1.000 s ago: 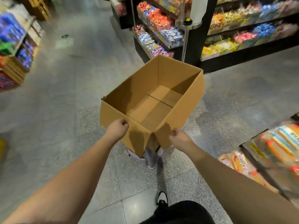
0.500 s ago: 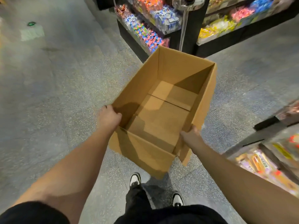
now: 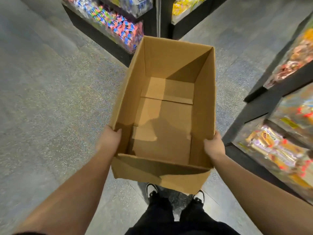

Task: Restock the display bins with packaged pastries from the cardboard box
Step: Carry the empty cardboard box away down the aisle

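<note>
- I have the cardboard box [image 3: 166, 116] held out in front of me above my shoes [image 3: 152, 189], open side up, and I see nothing inside it, only the bare bottom flaps.
- My left hand [image 3: 109, 140] grips the left wall near the close corner, thumb hooked over the rim and inside; the other fingers are hidden behind the wall.
- My right hand [image 3: 214, 147] holds the right wall at its near end, fingers wrapped round the outside of the panel.
- Empty like this, I judge the box light but floppy: the near end flap [image 3: 157, 175] hangs folded down and the walls may bow, so holding both long walls low and close to the corners seems the steadiest hold.
- The display bins [image 3: 286, 150] with packaged pastries [image 3: 269, 145] sit just to my right, blurred, looking well filled behind clear fronts.
- Ahead stands a black shelving unit [image 3: 149, 22] with bright wrapped sweets [image 3: 118, 26] in clear bins.
- The floor [image 3: 50, 99] is grey speckled stone tile, smooth, with an open aisle to my left.
</note>
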`<state>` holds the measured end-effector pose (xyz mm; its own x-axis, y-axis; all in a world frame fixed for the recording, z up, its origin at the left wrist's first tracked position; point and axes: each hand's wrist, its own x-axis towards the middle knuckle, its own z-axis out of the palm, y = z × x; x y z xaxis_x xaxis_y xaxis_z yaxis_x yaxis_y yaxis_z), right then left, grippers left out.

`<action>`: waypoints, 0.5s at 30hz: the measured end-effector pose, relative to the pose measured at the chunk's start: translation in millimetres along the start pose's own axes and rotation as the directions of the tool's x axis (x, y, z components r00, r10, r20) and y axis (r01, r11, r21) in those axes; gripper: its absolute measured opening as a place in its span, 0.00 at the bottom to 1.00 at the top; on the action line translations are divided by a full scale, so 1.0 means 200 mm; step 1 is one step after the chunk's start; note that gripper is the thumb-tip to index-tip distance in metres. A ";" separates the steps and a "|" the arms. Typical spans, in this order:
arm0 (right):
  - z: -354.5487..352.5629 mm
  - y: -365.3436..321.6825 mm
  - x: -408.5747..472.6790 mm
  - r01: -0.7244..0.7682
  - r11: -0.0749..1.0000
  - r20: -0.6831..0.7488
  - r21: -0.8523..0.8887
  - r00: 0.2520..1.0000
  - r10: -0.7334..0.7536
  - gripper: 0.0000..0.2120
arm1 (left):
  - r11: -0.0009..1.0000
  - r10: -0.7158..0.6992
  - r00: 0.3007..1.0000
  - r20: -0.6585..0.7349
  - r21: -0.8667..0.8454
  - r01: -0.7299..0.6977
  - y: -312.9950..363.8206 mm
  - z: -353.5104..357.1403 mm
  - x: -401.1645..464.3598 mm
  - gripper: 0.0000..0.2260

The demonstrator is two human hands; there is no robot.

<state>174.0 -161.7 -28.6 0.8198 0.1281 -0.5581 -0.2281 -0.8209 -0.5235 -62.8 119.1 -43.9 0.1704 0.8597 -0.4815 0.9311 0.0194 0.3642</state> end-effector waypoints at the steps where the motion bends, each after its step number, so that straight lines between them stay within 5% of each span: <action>1: 0.00 0.00 0.01 -0.009 1.000 -0.009 -0.020 1.000 0.008 0.25 | 1.000 0.007 1.000 0.006 0.004 -0.007 0.00 0.01 0.00 0.16; 11: 0.01 -0.02 0.01 -0.049 0.990 -0.035 -0.134 0.998 0.044 0.20 | 0.987 -0.071 0.960 0.271 0.161 0.028 0.15 -0.09 0.09 0.07; 15: 0.00 -0.02 0.02 -0.036 0.986 -0.037 -0.164 0.999 0.031 0.18 | 0.994 -0.082 0.945 0.317 0.100 0.053 0.17 -0.09 0.12 0.17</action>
<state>177.9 -158.3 -29.1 0.8315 0.0819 -0.5494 -0.1688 -0.9050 -0.3904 -33.1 149.7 -29.2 0.1865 0.6487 -0.7378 0.9663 0.0144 0.2569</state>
